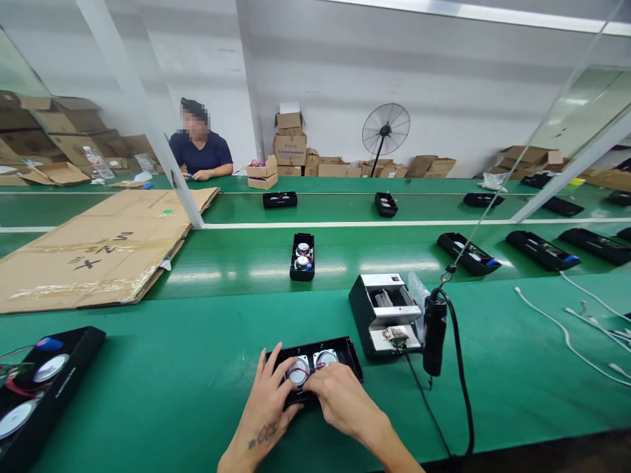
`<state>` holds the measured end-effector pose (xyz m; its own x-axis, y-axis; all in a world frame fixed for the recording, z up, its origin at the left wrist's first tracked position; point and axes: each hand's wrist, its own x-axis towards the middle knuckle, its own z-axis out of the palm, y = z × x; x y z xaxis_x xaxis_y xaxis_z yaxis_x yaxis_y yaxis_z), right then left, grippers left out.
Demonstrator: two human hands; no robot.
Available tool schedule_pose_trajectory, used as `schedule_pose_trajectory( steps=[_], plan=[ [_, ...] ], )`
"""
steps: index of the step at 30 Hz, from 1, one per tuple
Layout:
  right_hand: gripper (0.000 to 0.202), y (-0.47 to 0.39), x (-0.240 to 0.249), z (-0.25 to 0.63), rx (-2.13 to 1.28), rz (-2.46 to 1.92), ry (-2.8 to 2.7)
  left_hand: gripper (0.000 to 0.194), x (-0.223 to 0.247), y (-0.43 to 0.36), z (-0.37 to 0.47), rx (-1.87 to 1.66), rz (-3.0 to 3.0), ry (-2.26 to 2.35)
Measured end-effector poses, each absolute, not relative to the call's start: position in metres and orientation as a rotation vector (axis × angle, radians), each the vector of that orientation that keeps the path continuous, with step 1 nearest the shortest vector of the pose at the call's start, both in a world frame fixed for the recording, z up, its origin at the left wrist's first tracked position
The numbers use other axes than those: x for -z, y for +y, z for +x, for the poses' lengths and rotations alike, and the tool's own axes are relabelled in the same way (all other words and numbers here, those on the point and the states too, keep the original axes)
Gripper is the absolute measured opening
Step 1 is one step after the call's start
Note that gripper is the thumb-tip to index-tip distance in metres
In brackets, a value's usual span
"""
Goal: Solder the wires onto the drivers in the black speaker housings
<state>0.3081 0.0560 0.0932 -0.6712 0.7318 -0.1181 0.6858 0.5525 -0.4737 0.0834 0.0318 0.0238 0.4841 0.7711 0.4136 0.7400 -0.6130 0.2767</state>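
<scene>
A black speaker housing lies on the green bench in front of me, its open side up. Inside it sit two round silver speakers with red and black wires. My left hand grips the housing's left part, fingers over the far edge and thumb low at the near side. Over the middle of the housing, my right hand is closed in a pinch beside the wires, close to the left thumb. Whatever its fingertips hold is hidden.
Right of the housing stands a black and silver tape-dispenser-like machine. A black electric screwdriver hangs beside it. Another speaker housing lies at left, cardboard behind. More housings sit on the green conveyor; white cables lie right. A person sits opposite.
</scene>
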Motion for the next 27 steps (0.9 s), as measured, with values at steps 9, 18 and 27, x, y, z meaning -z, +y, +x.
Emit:
schedule_pose_trajectory(
  steps=[9, 18, 27],
  plan=[
    [0.028, 0.045, -0.073, 0.313, -0.824, -1.217, -2.41, 0.021, -0.025, 0.039, 0.079, -0.634, 2.727, 1.28],
    [0.035, 0.027, -0.032, 0.295, -0.291, -1.185, -2.394, 0.035, -0.014, 0.038, 0.081, -0.768, 2.816, 1.254],
    [0.036, 0.048, -0.072, 0.291, -0.569, -1.38, -2.536, 0.033, -0.031, 0.063, 0.079, -0.49, 2.603, 1.185]
  ],
)
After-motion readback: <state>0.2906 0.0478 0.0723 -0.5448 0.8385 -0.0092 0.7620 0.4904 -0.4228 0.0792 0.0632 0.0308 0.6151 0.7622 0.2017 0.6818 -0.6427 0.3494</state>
